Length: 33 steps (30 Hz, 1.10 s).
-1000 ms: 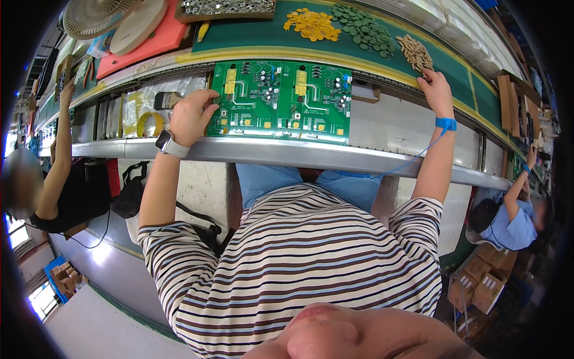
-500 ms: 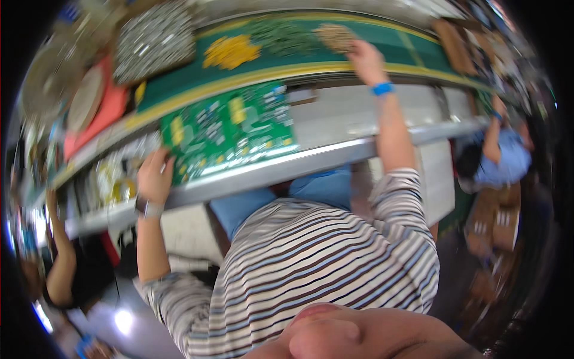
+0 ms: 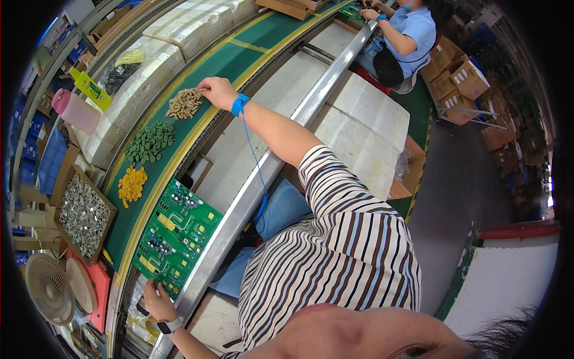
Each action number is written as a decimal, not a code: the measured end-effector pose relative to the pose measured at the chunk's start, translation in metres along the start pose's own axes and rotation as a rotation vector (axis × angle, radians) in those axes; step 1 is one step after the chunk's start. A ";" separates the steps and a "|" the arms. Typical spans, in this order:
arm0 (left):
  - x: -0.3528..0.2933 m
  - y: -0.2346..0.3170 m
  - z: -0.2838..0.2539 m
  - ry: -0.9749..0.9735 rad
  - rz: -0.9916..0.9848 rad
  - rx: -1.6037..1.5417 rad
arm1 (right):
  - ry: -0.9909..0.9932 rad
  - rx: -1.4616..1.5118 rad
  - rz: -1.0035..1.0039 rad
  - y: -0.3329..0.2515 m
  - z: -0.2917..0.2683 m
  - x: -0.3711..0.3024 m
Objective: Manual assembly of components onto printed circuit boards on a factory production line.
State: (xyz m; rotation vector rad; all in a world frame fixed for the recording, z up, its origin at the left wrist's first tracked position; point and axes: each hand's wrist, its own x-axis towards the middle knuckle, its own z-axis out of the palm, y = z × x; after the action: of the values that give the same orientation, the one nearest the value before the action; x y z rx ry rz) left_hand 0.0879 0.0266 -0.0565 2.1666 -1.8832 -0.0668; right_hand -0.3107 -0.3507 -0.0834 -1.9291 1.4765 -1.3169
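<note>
A green circuit board (image 3: 179, 230) with yellow, white and dark components lies along the metal rail in front of me. My left hand (image 3: 159, 304), wearing a watch, has its thumb and fingers closed on the board's lower left end. My right hand (image 3: 220, 94), with a blue corded wrist strap (image 3: 240, 104), reaches over the green belt (image 3: 216, 67). Its fingertips are pinched at the edge of a pile of small tan parts (image 3: 185, 103); what is between them is too small to make out. Beside that pile lie dark green disc-shaped components (image 3: 150, 142) and yellow ones (image 3: 131, 185).
A box of small silvery parts (image 3: 85, 216) stands left of the belt, above a round fan (image 3: 49, 288). A pink bottle (image 3: 75, 110) and a yellow-green bottle (image 3: 89, 88) are beyond the belt. Along the metal rail (image 3: 287, 140), a co-worker in blue (image 3: 412, 36) sits farther off.
My view has turned to the right, so the line now runs diagonally. The blur has gone. My right hand is still at the tan pile, my left still at the board's end.
</note>
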 end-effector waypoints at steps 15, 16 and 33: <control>0.002 -0.004 0.000 -0.022 0.097 0.105 | 0.053 -0.060 0.012 0.002 0.003 0.001; 0.002 -0.004 -0.001 -0.035 0.091 0.091 | 0.067 -0.066 0.004 0.003 0.004 0.001; 0.013 0.004 -0.031 -0.172 0.164 0.085 | -0.103 0.955 0.352 -0.025 -0.003 0.002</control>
State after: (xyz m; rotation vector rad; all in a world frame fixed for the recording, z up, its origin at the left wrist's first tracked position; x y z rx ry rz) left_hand 0.0925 0.0183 -0.0238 2.1110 -2.1907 -0.1472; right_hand -0.3001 -0.3425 -0.0624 -1.0435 0.8177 -1.3608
